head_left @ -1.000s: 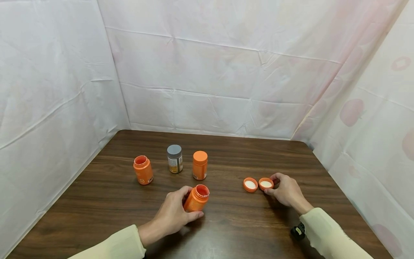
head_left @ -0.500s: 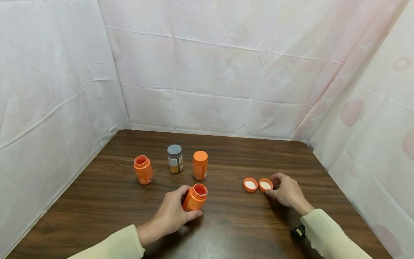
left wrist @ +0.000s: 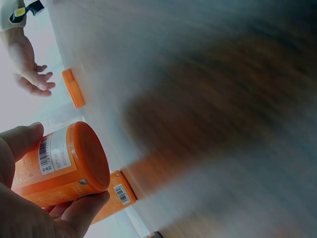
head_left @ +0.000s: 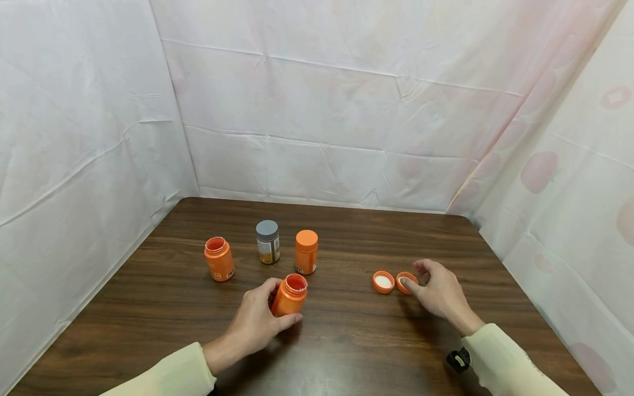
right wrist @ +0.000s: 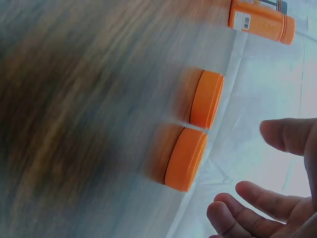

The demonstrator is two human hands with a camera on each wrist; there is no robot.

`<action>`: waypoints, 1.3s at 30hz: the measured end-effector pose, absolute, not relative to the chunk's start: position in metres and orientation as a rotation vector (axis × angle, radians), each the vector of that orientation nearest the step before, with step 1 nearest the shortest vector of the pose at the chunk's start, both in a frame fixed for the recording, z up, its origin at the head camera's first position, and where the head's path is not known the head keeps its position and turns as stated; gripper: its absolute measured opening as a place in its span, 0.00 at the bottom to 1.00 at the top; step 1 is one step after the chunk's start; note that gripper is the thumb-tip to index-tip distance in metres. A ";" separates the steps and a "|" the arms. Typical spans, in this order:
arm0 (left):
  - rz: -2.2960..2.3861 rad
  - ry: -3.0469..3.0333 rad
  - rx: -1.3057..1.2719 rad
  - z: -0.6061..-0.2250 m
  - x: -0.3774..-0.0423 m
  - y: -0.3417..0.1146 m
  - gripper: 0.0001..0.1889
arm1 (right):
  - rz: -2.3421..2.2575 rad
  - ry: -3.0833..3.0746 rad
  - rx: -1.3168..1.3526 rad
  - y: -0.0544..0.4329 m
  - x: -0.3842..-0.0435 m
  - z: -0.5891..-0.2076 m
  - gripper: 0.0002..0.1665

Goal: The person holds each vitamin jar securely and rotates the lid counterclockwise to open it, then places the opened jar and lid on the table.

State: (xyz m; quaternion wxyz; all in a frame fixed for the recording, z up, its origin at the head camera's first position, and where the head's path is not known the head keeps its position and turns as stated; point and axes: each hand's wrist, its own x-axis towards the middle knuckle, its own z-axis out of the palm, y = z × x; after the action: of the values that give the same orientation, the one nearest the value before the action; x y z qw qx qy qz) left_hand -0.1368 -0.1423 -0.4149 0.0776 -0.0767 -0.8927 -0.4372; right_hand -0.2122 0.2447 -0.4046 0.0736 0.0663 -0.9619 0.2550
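Observation:
My left hand (head_left: 252, 319) grips an uncapped orange bottle (head_left: 289, 300), fingers and thumb around its sides. The bottle is tilted with its mouth toward the upper right, and its base hangs clear of the table in the left wrist view. Two orange lids with white liners lie upturned side by side: a left lid (head_left: 383, 282) and a right lid (right wrist: 185, 158). My right hand (head_left: 441, 291) hovers over the right lid with thumb and fingers spread apart and nothing between them. In the head view the thumb covers part of that lid.
Another uncapped orange bottle (head_left: 219, 261) stands at the left. Toward the back are a grey-capped jar (head_left: 268, 245) and a capped orange bottle (head_left: 306, 254). White sheeting (head_left: 317, 110) encloses the far and side edges of the dark wooden table (head_left: 346, 352).
My right hand has let go of the right lid and lifted slightly. My left hand has moved a little left and upward with the orange bottle.

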 end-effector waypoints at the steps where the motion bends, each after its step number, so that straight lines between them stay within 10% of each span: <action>1: -1.309 -2.671 -0.220 -0.415 -0.137 -0.143 0.31 | 0.766 -2.879 0.206 0.244 -0.211 -0.404 0.35; 39: -1.238 -2.643 -0.048 -0.416 -0.139 -0.177 0.32 | 0.697 -2.599 0.686 0.212 -0.181 -0.409 0.34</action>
State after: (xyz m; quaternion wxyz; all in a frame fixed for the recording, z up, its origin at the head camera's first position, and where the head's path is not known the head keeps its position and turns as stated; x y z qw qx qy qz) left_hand -0.1388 -0.1766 -0.4157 0.1111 -0.0163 -0.8999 -0.4214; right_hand -0.1812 0.2124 -0.4090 0.1813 0.2429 -0.9204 0.2469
